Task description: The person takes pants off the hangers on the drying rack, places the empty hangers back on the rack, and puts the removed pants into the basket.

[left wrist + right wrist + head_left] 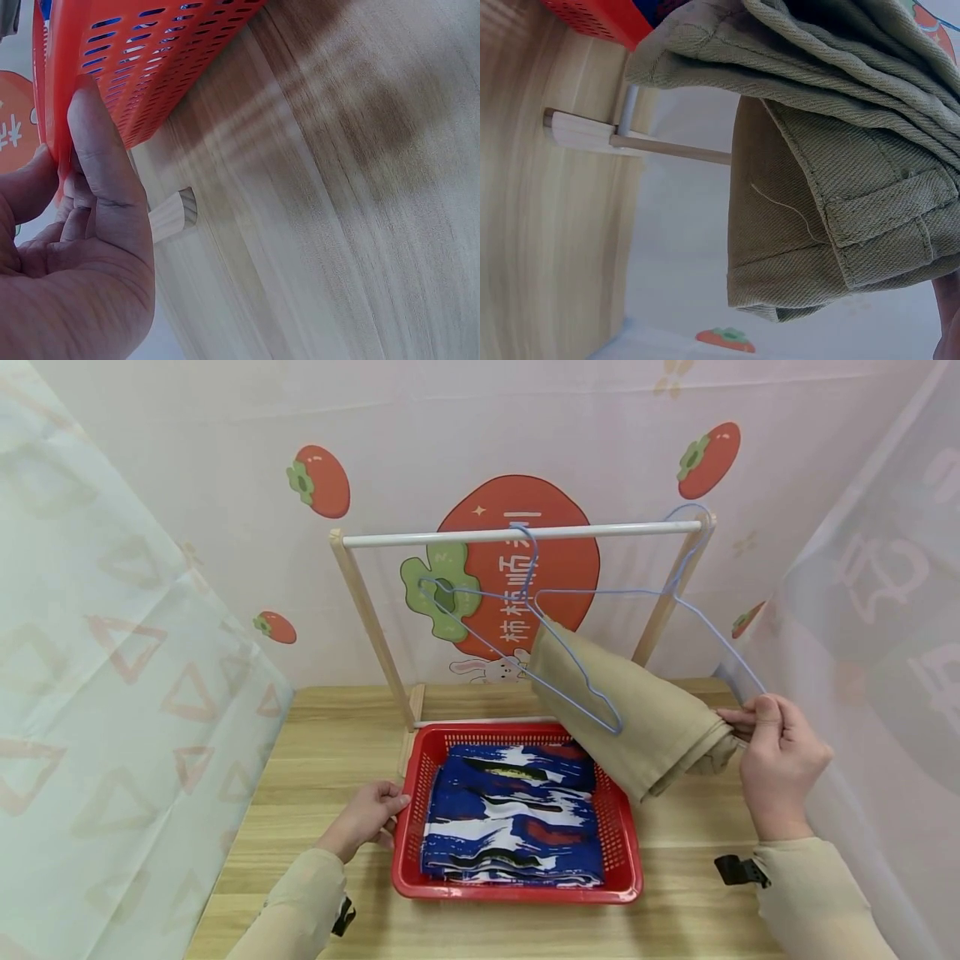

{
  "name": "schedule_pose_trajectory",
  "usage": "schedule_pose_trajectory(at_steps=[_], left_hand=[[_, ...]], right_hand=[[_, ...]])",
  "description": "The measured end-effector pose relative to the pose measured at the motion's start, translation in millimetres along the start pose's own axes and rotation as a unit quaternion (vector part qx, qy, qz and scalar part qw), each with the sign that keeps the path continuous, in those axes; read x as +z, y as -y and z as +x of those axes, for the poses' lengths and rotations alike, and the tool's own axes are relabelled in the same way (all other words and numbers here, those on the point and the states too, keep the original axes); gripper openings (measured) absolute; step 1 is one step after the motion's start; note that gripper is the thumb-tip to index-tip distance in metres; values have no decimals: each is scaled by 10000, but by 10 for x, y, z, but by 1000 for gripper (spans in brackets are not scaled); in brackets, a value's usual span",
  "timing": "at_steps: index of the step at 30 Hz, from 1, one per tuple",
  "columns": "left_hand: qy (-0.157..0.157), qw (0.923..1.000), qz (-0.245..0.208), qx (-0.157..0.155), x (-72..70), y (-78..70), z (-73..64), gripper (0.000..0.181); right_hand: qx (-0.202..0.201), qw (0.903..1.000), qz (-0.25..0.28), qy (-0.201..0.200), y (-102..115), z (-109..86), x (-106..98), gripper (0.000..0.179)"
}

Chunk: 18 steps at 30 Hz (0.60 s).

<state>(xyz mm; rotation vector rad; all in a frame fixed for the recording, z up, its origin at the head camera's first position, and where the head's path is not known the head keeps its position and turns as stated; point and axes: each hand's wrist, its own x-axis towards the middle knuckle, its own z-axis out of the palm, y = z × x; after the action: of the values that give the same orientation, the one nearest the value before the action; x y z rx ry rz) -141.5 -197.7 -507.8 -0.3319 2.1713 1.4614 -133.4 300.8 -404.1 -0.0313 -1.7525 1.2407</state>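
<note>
In the head view, my left hand (pixel 367 820) pinches the left rim of a red plastic basket (pixel 402 860), thumb on top and fingers below. Folded inside the basket lies a blue, white and red patterned cloth (pixel 517 818). My right hand (pixel 783 760) holds folded khaki trousers (pixel 630 710) together with the lower right corner of a blue wire hanger (pixel 723 643). The trousers slant above the basket's right side, and a belt loop (pixel 892 206) shows in the right wrist view. Most of that hand is hidden there.
A clothes rack with a white rod (pixel 450 537) and wooden legs (pixel 371 618) stands behind the basket. A second blue wire hanger (pixel 480 639) hangs mid-rod, overlapping the trousers in the head view. Printed sheets (pixel 135 652) surround the wooden table (pixel 300 793).
</note>
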Motion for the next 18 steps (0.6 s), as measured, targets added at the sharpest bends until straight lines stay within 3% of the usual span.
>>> schedule_pose_trajectory(at_steps=[9,18], left_hand=[[11,10000,-16,33,4,13,4,24],[-59,10000,-17,65,9,-12,-24,21]], right_hand=[[201,9986,484,-94,64,4,-26,32],[386,9985,289,254,14,-114,-72,33]])
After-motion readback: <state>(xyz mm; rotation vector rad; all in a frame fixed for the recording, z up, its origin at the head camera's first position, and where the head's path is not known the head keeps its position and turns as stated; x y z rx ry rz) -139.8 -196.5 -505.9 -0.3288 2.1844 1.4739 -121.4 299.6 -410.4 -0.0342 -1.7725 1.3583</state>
